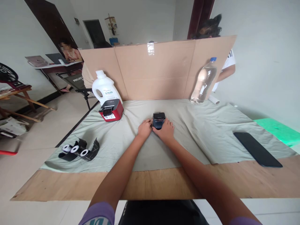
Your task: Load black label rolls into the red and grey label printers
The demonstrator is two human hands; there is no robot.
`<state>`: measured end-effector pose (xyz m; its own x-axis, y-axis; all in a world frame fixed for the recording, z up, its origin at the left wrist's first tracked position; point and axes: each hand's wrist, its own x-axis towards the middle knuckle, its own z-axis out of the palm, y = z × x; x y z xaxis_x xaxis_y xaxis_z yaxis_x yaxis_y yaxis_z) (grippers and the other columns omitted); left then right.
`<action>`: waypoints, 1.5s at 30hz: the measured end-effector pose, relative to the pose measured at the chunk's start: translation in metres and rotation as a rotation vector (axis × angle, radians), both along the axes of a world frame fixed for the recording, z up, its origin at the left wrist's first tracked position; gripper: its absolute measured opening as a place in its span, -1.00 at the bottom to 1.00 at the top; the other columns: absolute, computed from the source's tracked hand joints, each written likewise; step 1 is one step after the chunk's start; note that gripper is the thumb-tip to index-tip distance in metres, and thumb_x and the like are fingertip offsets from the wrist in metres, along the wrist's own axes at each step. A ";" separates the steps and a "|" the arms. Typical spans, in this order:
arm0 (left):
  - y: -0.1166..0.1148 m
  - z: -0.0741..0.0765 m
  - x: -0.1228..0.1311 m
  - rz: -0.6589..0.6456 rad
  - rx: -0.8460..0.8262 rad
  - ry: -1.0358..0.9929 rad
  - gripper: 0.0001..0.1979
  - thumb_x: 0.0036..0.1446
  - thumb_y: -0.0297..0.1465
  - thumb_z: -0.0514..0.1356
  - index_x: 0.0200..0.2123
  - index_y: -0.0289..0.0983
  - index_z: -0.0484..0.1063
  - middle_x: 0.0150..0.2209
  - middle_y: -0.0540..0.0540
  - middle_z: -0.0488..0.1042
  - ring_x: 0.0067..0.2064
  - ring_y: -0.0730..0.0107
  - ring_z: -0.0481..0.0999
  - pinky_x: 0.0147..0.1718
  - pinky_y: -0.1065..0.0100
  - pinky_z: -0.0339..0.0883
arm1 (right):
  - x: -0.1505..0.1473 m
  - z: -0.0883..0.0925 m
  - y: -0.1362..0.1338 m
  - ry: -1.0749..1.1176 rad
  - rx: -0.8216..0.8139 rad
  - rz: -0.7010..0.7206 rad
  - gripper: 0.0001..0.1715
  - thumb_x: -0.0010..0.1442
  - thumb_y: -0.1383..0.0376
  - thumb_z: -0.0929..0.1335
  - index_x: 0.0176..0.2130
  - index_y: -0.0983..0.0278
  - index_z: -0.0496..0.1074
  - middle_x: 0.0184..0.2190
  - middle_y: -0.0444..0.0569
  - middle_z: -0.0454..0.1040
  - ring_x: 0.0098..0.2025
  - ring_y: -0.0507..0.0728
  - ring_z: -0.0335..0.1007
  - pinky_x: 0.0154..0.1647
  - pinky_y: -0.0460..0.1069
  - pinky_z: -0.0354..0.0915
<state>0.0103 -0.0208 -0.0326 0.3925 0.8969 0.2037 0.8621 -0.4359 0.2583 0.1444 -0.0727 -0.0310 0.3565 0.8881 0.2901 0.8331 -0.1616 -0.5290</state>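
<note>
A small dark blue label printer (pixel 157 125) with a black lid stands on the grey-green cloth (pixel 161 153), near the middle of the table. My left hand (pixel 145 128) is closed against its left side, fingers curled. My right hand (pixel 166 131) grips it from the right, with the thumb across the front corner. A larger red and black printer (pixel 116 113) stands to the left, out of reach of both hands. Closer to me on that side lie several rolls of black label tape (pixel 85 153) with white cores, their loose ends curling up.
A white detergent jug (pixel 104 87) stands behind the red printer. A cardboard panel (pixel 154 78) closes off the back, with a clear bottle (pixel 203 82) at its right end. A dark phone (pixel 257 149) lies at the right. People sit beyond the panel.
</note>
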 end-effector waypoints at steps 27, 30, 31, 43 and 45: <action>-0.009 0.008 -0.001 0.017 -0.142 -0.336 -0.41 0.28 0.03 0.09 0.27 -0.10 0.38 0.04 -0.06 0.52 0.07 0.20 0.51 0.02 0.30 0.36 | 0.054 -0.001 0.054 0.506 0.260 0.317 -0.28 0.19 0.30 0.11 0.26 0.26 0.40 0.32 0.00 0.34 0.41 0.17 0.12 0.44 0.17 -0.02; -0.010 0.008 -0.001 0.017 -0.152 -0.355 -0.41 0.28 0.03 0.09 0.26 -0.11 0.38 0.06 -0.06 0.52 0.09 0.18 0.50 0.02 0.30 0.36 | 0.068 0.014 0.076 0.599 0.204 0.363 -0.35 0.16 0.29 0.16 0.14 0.27 0.52 0.26 -0.01 0.42 0.36 0.18 0.22 0.41 0.14 0.06; -0.010 0.009 -0.001 0.017 -0.155 -0.357 -0.41 0.27 0.03 0.09 0.26 -0.11 0.39 0.06 -0.06 0.52 0.09 0.18 0.50 0.01 0.30 0.36 | 0.071 0.018 0.081 0.616 0.165 0.368 -0.38 0.16 0.28 0.18 0.10 0.27 0.55 0.24 -0.01 0.44 0.34 0.19 0.25 0.40 0.13 0.08; -0.010 0.009 -0.002 0.032 -0.164 -0.355 -0.42 0.26 0.00 0.12 0.26 -0.11 0.40 0.04 -0.05 0.53 0.07 0.18 0.51 0.00 0.31 0.37 | 0.060 0.022 0.096 0.119 -0.199 0.276 -0.62 0.22 0.12 0.31 -0.13 0.19 0.65 0.08 0.04 0.53 0.17 0.28 0.36 0.21 0.12 0.23; -0.009 0.008 -0.002 0.036 -0.160 -0.343 -0.42 0.26 -0.02 0.13 0.27 -0.11 0.38 0.04 -0.05 0.53 0.07 0.19 0.51 -0.01 0.32 0.37 | 0.060 0.025 0.099 0.082 -0.278 0.275 -0.69 0.14 0.16 0.39 -0.16 0.18 0.66 0.01 0.06 0.55 0.16 0.32 0.36 0.20 0.15 0.21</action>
<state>0.0087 -0.0298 -0.0248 0.2936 0.9400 0.1739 0.7280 -0.3378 0.5966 0.2047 0.0264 -0.0056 0.1063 0.9943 0.0057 0.8223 -0.0847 -0.5627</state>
